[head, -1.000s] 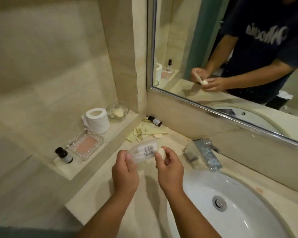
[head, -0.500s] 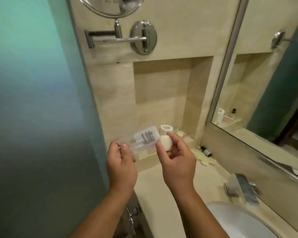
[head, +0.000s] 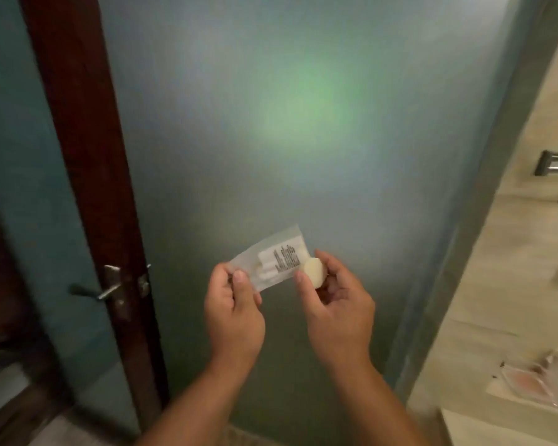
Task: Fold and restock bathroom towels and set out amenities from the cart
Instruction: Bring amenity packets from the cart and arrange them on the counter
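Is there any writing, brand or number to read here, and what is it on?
Dark print on the clear packet, pinched by the left hand: too blurred to read.
The round soap in the right hand: no writing shows.
The frosted door and door handle: none.

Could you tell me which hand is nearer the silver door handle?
Left. The left hand, pinching a clear plastic packet, is right of the silver door handle; the right hand, holding a round cream soap, is farther right.
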